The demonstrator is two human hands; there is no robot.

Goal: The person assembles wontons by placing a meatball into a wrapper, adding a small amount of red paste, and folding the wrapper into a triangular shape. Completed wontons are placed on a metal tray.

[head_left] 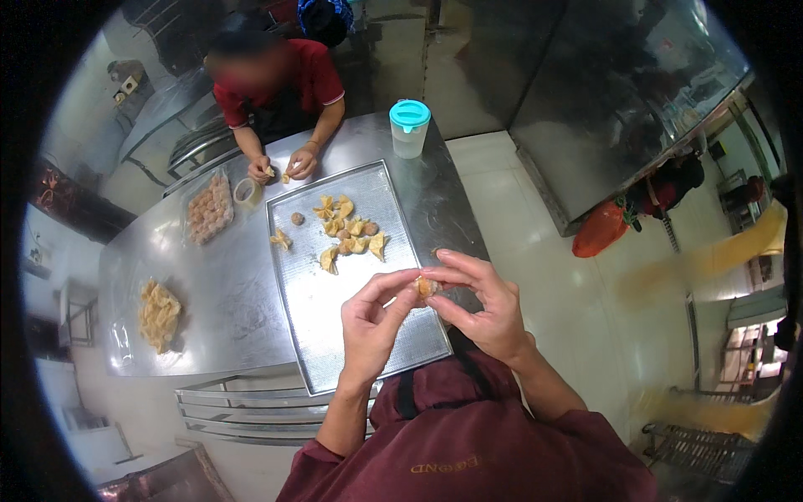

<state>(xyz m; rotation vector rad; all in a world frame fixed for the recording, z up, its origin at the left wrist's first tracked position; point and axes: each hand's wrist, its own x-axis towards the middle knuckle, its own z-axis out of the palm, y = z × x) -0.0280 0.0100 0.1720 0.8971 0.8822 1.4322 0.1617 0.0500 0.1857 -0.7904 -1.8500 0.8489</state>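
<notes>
Both my hands meet above the near right part of the metal tray point(368, 314). Between them is a small dumpling point(425, 287) with a pale wrapper and orange filling. My left hand point(376, 314) pinches it from the left with thumb and fingers. On the other side, my right hand point(481, 301) holds it with the fingertips, the upper fingers partly extended. Several folded yellow dumplings point(378, 245) lie on the tray, with a few brown filling balls point(297, 218) among and beside them.
Across the steel table point(217, 309), a person in red point(280, 92) handles wrapper pieces. A bag of filling balls point(209, 209), a tape roll point(248, 192) and a yellow wrapper pile point(159, 316) lie left of the tray. A turquoise-lidded container point(409, 130) stands near the far corner.
</notes>
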